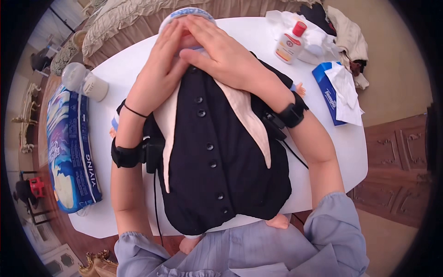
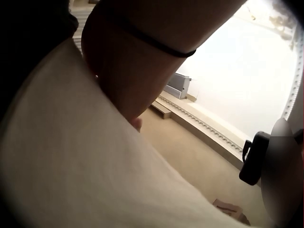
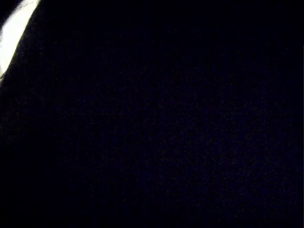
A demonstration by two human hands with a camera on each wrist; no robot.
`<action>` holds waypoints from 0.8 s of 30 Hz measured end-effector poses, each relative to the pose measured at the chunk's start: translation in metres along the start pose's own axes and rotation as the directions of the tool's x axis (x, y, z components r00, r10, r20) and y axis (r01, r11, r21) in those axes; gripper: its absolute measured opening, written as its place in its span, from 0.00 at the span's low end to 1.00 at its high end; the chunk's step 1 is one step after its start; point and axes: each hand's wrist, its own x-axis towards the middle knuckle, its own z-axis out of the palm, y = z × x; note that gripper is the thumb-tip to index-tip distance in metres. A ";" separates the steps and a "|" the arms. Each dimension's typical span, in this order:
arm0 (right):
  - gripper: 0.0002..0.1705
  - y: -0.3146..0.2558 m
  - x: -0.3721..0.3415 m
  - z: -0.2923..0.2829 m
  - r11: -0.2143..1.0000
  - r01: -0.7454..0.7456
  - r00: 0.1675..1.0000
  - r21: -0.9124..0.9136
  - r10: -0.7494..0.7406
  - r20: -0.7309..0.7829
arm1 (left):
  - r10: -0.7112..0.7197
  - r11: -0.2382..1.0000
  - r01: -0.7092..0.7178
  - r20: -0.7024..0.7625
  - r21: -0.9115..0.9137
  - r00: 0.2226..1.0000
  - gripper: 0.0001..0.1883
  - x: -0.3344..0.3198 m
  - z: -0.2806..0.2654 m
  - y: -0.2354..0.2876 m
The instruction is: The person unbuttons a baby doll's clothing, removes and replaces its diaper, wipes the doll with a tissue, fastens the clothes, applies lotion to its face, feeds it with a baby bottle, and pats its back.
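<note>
A baby doll lies on its back on the table, wearing a white and blue cap [image 1: 184,14] and a dark buttoned garment [image 1: 221,138] with long cream collar points [image 1: 247,122]. My left hand [image 1: 159,69] and right hand [image 1: 226,55] rest over the doll's head from both sides, fingers straight and pointing toward the cap. They hide most of the head. In the left wrist view the cream collar [image 2: 95,152] fills the lower left, beside the wrist with a dark hair tie [image 2: 161,45]. Near-black fills the right wrist view, with a pale strip in one corner.
On the white table [image 1: 124,69], a blue YIYING pack [image 1: 74,147] and a white-based clear bottle [image 1: 94,87] stand left. To the right are a red-capped bottle [image 1: 290,44], a blue Tempo tissue box [image 1: 326,92] and crumpled white material [image 1: 318,51]. Clothes [image 1: 348,34] hang past the edge.
</note>
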 end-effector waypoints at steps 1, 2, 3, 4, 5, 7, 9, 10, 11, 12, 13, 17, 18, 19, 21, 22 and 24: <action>0.42 0.003 -0.004 -0.002 0.995 -0.095 0.995 -0.006 0.095 0.010 | 0.011 1.000 -0.010 0.013 -0.016 1.000 0.30 0.000 -0.001 0.001; 0.43 0.003 -0.004 -0.005 0.994 -0.108 0.993 -0.024 0.108 0.038 | -0.061 0.994 0.067 0.070 -0.087 0.996 0.30 -0.001 -0.010 0.003; 0.43 0.005 -0.004 -0.012 0.993 -0.113 0.993 -0.028 0.114 0.035 | -0.128 0.977 0.148 0.129 -0.153 0.983 0.31 0.000 -0.018 0.004; 0.44 0.000 0.000 -0.025 0.994 -0.110 0.985 0.009 0.108 0.136 | -0.099 0.984 0.121 0.166 -0.131 0.981 0.31 0.001 -0.025 0.003; 0.44 -0.003 0.003 -0.032 0.993 -0.108 0.967 0.049 0.094 0.235 | -0.097 0.984 0.120 0.167 -0.132 0.981 0.31 0.002 -0.025 0.006; 0.44 0.000 0.009 -0.029 0.989 -0.093 0.975 0.118 0.066 0.213 | -0.151 0.950 0.187 0.158 -0.249 0.976 0.31 0.004 -0.024 0.012; 0.44 0.005 0.013 -0.021 0.979 -0.076 0.981 0.187 0.040 0.187 | -0.090 0.983 0.103 0.086 -0.151 0.992 0.31 0.003 -0.007 0.004; 0.44 0.007 0.011 -0.013 0.993 -0.047 0.991 0.110 0.032 0.129 | -0.023 0.999 0.024 0.020 -0.047 1.000 0.30 0.003 -0.002 0.003; 0.44 0.009 0.008 -0.007 0.999 -0.021 0.997 0.031 0.019 0.071 | -0.023 0.999 0.024 0.021 -0.044 1.000 0.30 0.002 -0.004 0.002; 0.44 0.013 0.005 -0.004 0.999 -0.019 0.997 0.033 0.017 0.070 | -0.084 0.992 0.088 0.046 -0.090 0.995 0.30 0.001 -0.006 0.000; 0.45 0.011 0.003 -0.006 0.999 -0.038 0.997 -0.009 0.038 0.067 | -0.143 0.979 0.152 0.073 -0.134 0.987 0.30 0.001 -0.010 0.000; 0.45 -0.002 0.002 -0.013 0.999 0.035 0.998 -0.042 -0.032 0.059 | -0.202 0.972 0.215 0.131 -0.093 0.971 0.29 0.003 -0.015 0.002; 0.45 -0.001 0.003 -0.011 0.999 0.035 0.998 -0.042 -0.032 0.060 | -0.105 0.993 0.108 0.086 -0.042 0.991 0.29 0.005 -0.008 0.001; 0.45 0.001 0.006 -0.007 0.998 0.027 0.998 -0.053 -0.024 0.050 | -0.004 1.000 0.003 0.047 0.015 0.999 0.28 0.005 -0.005 0.001; 0.45 0.003 0.004 -0.005 0.998 0.019 0.999 -0.063 -0.017 0.040 | -0.037 0.999 0.036 0.049 0.007 0.998 0.28 0.003 -0.005 0.001; 0.45 0.004 0.003 -0.008 0.994 -0.031 0.997 -0.101 0.037 0.061 | -0.067 0.998 0.067 0.050 0.001 0.997 0.27 0.002 -0.007 0.002; 0.45 0.005 0.000 -0.012 0.987 -0.080 0.993 -0.141 0.092 0.080 | -0.149 0.987 0.155 0.124 -0.037 0.981 0.27 0.002 -0.020 0.005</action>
